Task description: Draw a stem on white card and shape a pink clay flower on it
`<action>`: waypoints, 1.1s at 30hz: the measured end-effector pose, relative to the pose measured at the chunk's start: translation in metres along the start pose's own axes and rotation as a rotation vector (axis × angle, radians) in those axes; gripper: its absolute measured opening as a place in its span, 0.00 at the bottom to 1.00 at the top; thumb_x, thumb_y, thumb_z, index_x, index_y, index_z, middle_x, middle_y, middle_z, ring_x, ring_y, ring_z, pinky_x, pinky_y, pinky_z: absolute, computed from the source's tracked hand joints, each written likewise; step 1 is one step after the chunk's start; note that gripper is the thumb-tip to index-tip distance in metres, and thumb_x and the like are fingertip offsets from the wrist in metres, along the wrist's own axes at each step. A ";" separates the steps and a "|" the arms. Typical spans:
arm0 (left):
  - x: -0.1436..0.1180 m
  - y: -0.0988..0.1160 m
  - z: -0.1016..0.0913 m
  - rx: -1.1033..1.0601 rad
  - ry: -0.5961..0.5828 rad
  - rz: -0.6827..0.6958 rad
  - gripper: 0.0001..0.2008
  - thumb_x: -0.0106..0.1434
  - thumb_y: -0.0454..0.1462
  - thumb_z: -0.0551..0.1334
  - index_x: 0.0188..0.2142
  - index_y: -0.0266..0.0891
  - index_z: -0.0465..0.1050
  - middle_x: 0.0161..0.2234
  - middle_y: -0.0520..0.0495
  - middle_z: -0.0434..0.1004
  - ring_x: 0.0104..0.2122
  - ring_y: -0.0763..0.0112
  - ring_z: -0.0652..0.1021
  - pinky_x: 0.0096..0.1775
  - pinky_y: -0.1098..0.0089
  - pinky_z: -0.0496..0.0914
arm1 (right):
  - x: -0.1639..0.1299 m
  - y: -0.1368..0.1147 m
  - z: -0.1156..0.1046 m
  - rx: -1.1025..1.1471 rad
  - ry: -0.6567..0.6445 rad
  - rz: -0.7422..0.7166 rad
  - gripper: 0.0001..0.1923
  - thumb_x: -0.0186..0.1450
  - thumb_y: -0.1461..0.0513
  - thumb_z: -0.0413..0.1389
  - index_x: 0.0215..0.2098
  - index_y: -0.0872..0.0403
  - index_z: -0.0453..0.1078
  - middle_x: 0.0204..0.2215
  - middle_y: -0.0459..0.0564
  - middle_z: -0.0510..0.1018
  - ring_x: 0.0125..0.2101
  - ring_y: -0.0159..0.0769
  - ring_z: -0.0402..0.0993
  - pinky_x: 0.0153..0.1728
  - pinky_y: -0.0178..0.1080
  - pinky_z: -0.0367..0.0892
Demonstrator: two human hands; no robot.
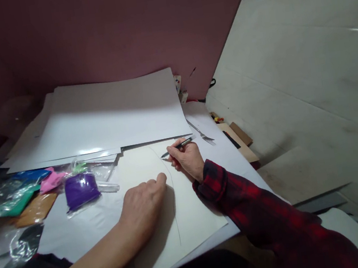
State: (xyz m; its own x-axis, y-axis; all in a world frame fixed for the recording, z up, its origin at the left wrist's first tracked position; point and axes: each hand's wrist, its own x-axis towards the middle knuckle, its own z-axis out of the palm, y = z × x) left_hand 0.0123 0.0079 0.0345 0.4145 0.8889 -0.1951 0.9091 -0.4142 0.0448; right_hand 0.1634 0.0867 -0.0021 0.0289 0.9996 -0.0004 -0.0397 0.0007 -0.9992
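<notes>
Your tabletop (79, 231) carries a stack of big white sheets (108, 118) at the back, with the cream sheet (191, 213) in front showing a curved pencil line. Your left hand (142, 203) lies flat on that sheet, grip released; your right hand (187, 157) has its grip clenched on a pen (177, 145), tip on the line. Purple bag (81, 190) sits just left of the sheet, fork (202, 134) just beyond the right hand.

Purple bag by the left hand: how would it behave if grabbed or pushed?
The purple bag looks soft and bulging, so it would probably squash and sag rather than hold shape. Its clear glossy wrap suggests a slippery, crinkly grip. Lying on smooth white paper, it would likely slide, not roll.
</notes>
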 end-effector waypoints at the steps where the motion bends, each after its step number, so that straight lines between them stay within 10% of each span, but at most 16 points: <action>1: 0.000 0.000 0.000 0.000 0.002 0.002 0.14 0.61 0.26 0.44 0.40 0.38 0.63 0.30 0.44 0.74 0.29 0.62 0.76 0.25 0.68 0.57 | 0.000 0.000 0.000 -0.004 -0.001 -0.001 0.10 0.58 0.57 0.60 0.28 0.53 0.63 0.15 0.39 0.71 0.12 0.25 0.62 0.09 0.27 0.58; 33: -0.001 -0.020 0.002 -0.130 0.056 -0.061 0.11 0.68 0.39 0.44 0.39 0.40 0.62 0.31 0.43 0.78 0.28 0.59 0.76 0.27 0.66 0.54 | 0.000 -0.001 -0.002 -0.084 -0.014 -0.031 0.09 0.58 0.59 0.59 0.27 0.53 0.63 0.14 0.40 0.70 0.11 0.24 0.62 0.09 0.27 0.59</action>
State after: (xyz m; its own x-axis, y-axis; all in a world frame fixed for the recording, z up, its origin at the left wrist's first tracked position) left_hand -0.0069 0.0148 0.0315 0.3564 0.9227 -0.1468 0.9290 -0.3331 0.1612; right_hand 0.1653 0.0866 -0.0013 0.0144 0.9994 0.0308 0.0451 0.0302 -0.9985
